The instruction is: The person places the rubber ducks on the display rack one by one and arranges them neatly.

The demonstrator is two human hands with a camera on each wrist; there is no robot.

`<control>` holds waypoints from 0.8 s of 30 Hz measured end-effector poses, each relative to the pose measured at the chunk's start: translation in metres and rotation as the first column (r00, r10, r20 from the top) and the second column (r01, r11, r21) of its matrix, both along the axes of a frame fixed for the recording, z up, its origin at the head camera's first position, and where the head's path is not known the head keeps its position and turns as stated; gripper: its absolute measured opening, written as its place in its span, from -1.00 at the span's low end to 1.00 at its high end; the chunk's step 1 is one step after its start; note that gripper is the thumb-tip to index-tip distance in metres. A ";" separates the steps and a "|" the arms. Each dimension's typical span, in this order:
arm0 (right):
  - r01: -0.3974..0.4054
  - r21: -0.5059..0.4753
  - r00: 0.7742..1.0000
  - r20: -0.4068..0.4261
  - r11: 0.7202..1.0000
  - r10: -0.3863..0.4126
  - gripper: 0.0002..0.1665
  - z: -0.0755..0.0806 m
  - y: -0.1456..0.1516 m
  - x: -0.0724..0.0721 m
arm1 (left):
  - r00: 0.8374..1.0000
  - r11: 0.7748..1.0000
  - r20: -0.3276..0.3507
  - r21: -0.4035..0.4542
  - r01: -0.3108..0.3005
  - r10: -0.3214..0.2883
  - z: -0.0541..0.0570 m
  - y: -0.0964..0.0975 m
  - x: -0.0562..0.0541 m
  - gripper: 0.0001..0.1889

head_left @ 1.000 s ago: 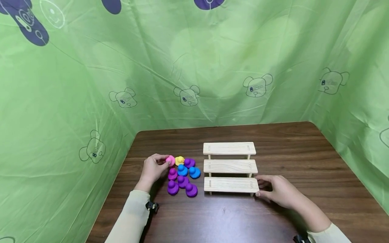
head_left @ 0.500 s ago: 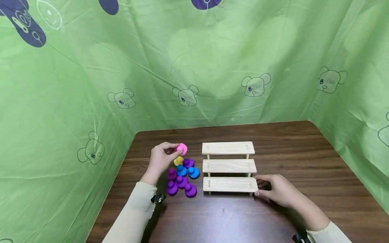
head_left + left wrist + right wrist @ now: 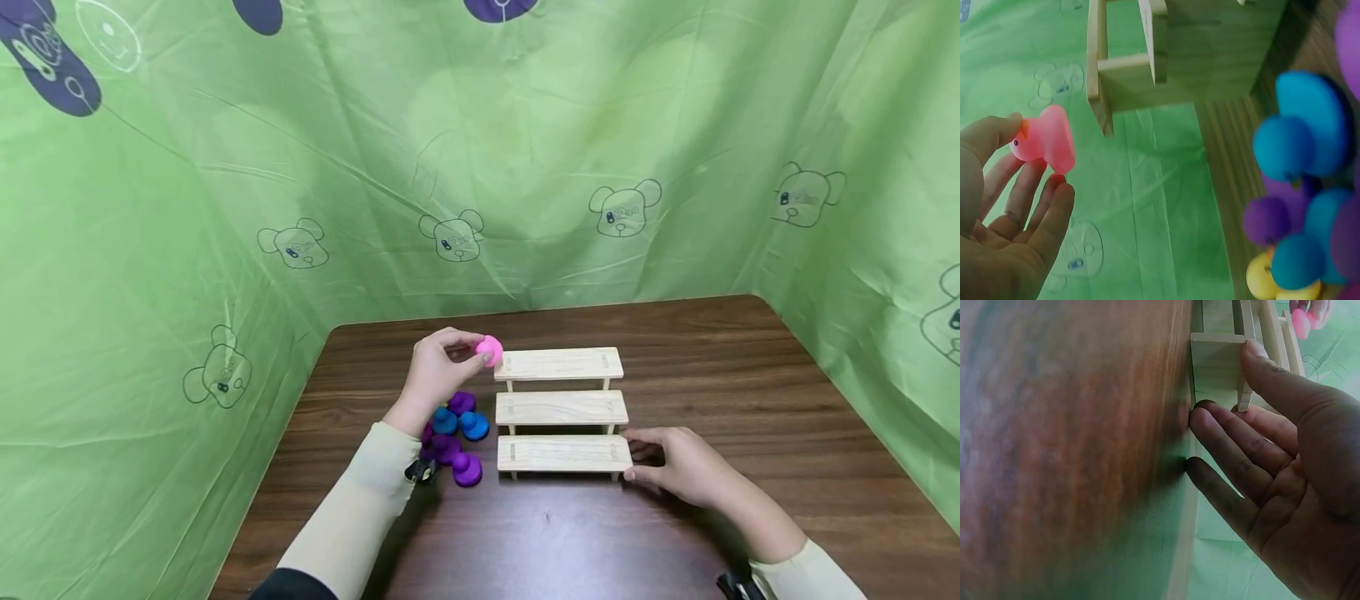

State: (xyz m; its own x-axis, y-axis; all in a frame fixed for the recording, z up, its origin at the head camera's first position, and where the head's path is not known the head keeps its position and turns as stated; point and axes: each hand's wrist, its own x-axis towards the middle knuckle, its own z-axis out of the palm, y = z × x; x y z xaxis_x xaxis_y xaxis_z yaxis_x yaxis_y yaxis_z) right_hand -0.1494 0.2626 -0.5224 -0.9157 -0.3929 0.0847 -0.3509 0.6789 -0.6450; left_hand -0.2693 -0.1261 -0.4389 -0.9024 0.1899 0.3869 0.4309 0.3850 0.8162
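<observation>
My left hand (image 3: 438,371) pinches a small pink rubber duck (image 3: 1055,140) between thumb and fingers. In the head view the duck overlaps the left end of the top step of a pale wooden three-step display stand (image 3: 562,408). At the stand's right end, my right hand (image 3: 686,467) holds the lowest step, the thumb on its front edge and fingers behind, as the right wrist view shows. Left of the stand sit several ducks, among them a blue duck (image 3: 474,427) and a purple duck (image 3: 467,472). A yellow duck (image 3: 1263,275) is mostly hidden behind the left arm in the head view.
Everything stands on a dark brown wooden table (image 3: 555,542). Green cloth (image 3: 525,167) printed with bear faces hangs behind it and at both sides. The left forearm crosses over part of the duck group.
My left hand has lifted the pink duck from the group and carried it right and away from me, to the top step's left end. The right hand stays at the stand.
</observation>
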 end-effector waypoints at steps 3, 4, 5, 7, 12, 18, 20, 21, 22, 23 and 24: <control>-0.001 0.002 1.000 -0.004 1.000 0.001 -0.29 0.001 0.000 -0.001 | 1.000 1.000 -0.011 -0.013 0.013 -0.013 0.002 0.013 -0.003 -0.79; 0.000 0.001 1.000 -0.004 1.000 0.000 -0.29 0.001 0.000 -0.001 | 1.000 1.000 -0.012 -0.014 0.020 -0.021 0.003 0.017 -0.004 -0.80; 0.000 0.002 1.000 -0.005 1.000 0.000 -0.29 0.001 0.001 -0.001 | 1.000 0.999 -0.013 -0.017 0.028 -0.029 0.003 0.021 -0.005 -0.81; 0.002 0.003 1.000 -0.005 1.000 -0.002 -0.28 0.001 0.001 -0.001 | 0.999 0.999 -0.005 -0.018 0.047 -0.048 0.004 0.029 -0.007 -0.82; 0.008 0.008 1.000 0.000 1.000 -0.008 -0.27 0.000 0.002 0.000 | 0.995 0.995 0.031 -0.019 0.096 -0.095 0.005 0.049 -0.010 -0.82; 0.014 0.000 1.000 0.010 1.000 -0.014 -0.28 0.001 0.003 0.001 | 0.990 0.991 0.064 -0.038 0.132 -0.129 0.006 0.070 -0.011 -0.79; 0.015 -0.002 1.000 0.012 1.000 -0.015 -0.28 0.001 0.002 0.001 | 0.989 0.990 0.072 -0.053 0.134 -0.130 0.006 0.078 -0.011 -0.80; 0.016 -0.002 1.000 0.011 1.000 -0.016 -0.28 0.001 0.002 0.001 | 0.989 0.989 0.075 -0.059 0.136 -0.131 0.005 0.082 -0.011 -0.80; 0.015 -0.003 1.000 0.012 1.000 -0.015 -0.28 0.001 0.002 0.001 | 0.988 0.988 0.078 -0.065 0.138 -0.133 0.005 0.085 -0.011 -0.81; 0.015 -0.003 1.000 0.011 1.000 -0.015 -0.29 0.000 0.002 0.001 | 0.988 0.987 0.075 -0.073 0.140 -0.134 0.005 0.089 -0.011 -0.82; 0.015 -0.004 1.000 0.010 1.000 -0.014 -0.29 0.000 0.001 0.000 | 0.988 0.987 0.074 -0.079 0.142 -0.136 0.005 0.093 -0.011 -0.83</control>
State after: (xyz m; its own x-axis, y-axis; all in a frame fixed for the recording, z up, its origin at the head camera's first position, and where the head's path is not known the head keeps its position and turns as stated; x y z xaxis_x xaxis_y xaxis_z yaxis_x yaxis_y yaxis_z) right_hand -0.1490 0.2640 -0.5226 -0.9221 -0.3792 0.0769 -0.3345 0.6813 -0.6511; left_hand -0.2806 -0.0333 -0.4343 -0.8888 0.3443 0.3024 0.4291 0.3936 0.8130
